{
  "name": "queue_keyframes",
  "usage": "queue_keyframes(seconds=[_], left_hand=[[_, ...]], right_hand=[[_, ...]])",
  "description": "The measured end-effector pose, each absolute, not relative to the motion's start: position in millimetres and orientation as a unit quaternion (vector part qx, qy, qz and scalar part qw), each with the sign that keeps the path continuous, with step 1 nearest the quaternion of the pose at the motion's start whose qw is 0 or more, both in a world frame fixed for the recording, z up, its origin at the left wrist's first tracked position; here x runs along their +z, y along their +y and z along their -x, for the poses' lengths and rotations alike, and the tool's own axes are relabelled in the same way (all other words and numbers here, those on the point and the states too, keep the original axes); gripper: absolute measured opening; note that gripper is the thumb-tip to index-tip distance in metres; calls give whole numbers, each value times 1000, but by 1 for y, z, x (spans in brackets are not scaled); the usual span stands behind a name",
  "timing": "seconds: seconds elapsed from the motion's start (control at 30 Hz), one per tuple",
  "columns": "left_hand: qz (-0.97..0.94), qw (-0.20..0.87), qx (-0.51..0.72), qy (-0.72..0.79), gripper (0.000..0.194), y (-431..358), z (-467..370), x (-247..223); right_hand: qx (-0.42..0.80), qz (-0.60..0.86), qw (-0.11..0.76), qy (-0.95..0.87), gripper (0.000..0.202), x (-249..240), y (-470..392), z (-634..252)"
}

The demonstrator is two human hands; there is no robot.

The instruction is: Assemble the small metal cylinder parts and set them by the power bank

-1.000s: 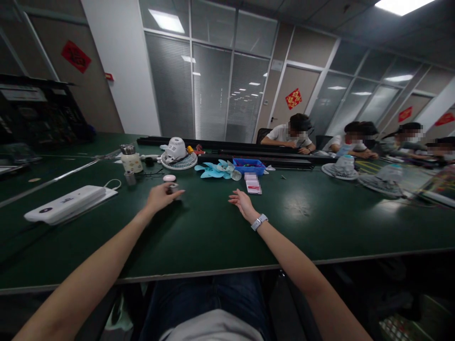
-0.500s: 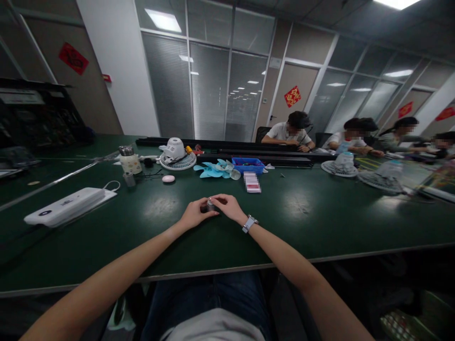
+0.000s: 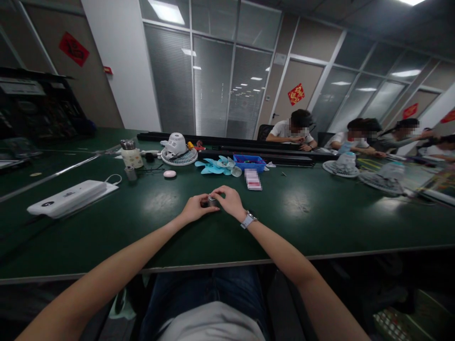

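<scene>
Near the middle of the green table, my left hand is wrapped round a small grey cylindrical part, which stands on or just above the surface. My right hand, with a watch at its wrist, has its fingertips closed on the top of the same part. The fingers hide much of this part. Behind my hands lie light-blue fan blades, a blue tray of small items and a pale stack with a red stripe.
A white fan body, a pale pink oval object, a bottle, a metal cylinder and a white device stand to the left. Further fan parts lie at the right, with people seated beyond.
The right hand's fingers have shifted slightly at the top of the grey part. The left hand keeps its hold. The camera view has moved a little.
</scene>
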State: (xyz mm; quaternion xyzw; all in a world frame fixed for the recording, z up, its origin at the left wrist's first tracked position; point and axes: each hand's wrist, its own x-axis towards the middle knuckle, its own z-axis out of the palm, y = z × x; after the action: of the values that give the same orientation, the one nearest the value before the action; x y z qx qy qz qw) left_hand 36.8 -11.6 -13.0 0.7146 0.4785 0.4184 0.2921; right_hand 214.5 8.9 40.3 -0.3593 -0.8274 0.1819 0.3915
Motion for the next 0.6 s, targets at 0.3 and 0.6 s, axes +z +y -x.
queue_keyframes(seconds=[0.3, 0.6], left_hand=[[-692, 300, 422, 503, 58, -20, -39, -4], [-691, 274, 437, 507, 59, -21, -35, -7]], right_hand=[[303, 370, 495, -726, 20, 30, 8, -217], [203, 409, 366, -810, 15, 9, 29, -240]])
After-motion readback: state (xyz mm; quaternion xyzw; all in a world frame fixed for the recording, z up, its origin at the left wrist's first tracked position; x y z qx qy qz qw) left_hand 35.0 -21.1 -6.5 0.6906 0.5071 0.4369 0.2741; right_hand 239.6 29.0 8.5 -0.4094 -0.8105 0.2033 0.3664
